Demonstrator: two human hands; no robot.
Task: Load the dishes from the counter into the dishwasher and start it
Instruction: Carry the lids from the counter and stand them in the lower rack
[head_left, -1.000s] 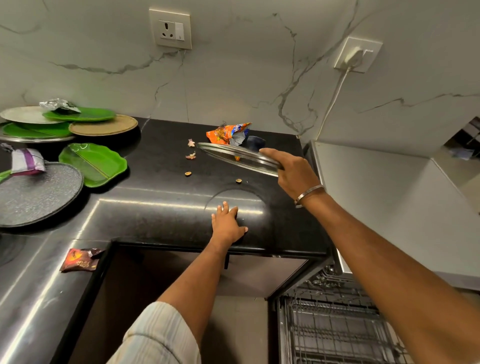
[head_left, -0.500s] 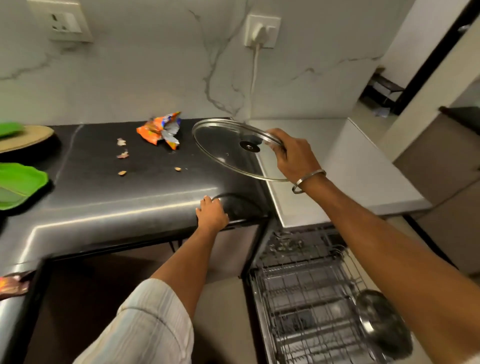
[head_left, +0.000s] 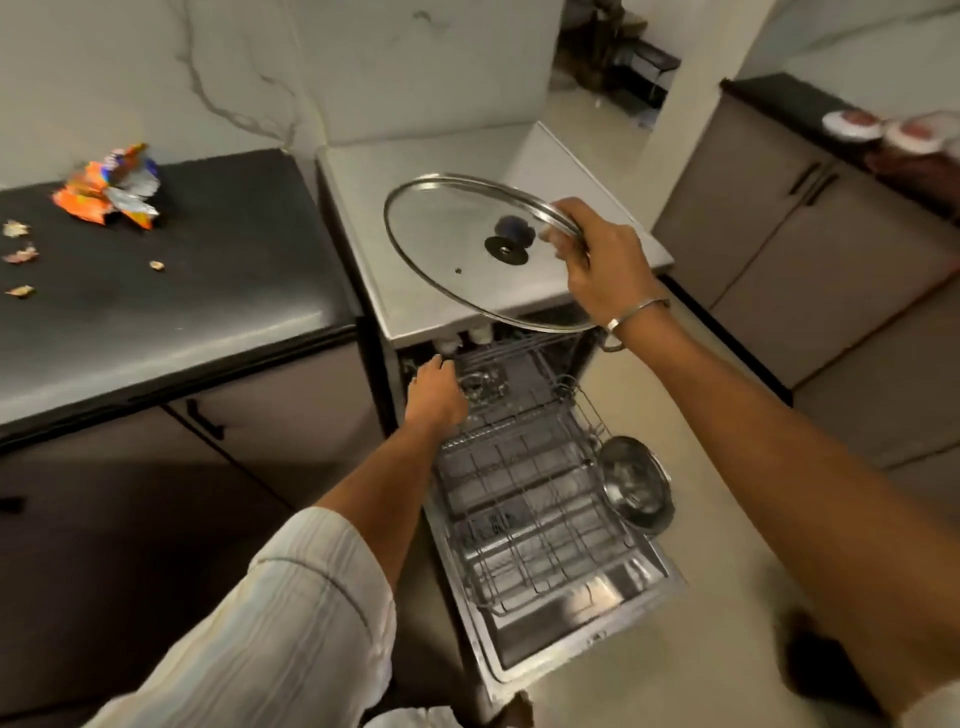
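My right hand (head_left: 605, 260) grips the rim of a round glass lid (head_left: 457, 280) with a steel edge and dark knob, tilted in the air above the dishwasher's grey top (head_left: 415, 156). The dishwasher (head_left: 524, 660) stands open, its door folded down and its wire lower rack (head_left: 524, 509) pulled out. A steel bowl (head_left: 634, 486) sits on edge at the rack's right side. My left hand (head_left: 434, 397) reaches into the opening at the upper rack's left front edge, fingers curled; whether it grips the rack is unclear.
The black counter (head_left: 182, 280) on the left carries an orange snack wrapper (head_left: 109, 189) and small scraps. Brown cabinets (head_left: 810, 244) stand at the right with covered dishes on top. Pale floor lies right of the open door.
My view swung right and down toward the dishwasher. My right hand carried the lid from over the counter to above the dishwasher. My left hand left the counter edge and reached into the dishwasher.
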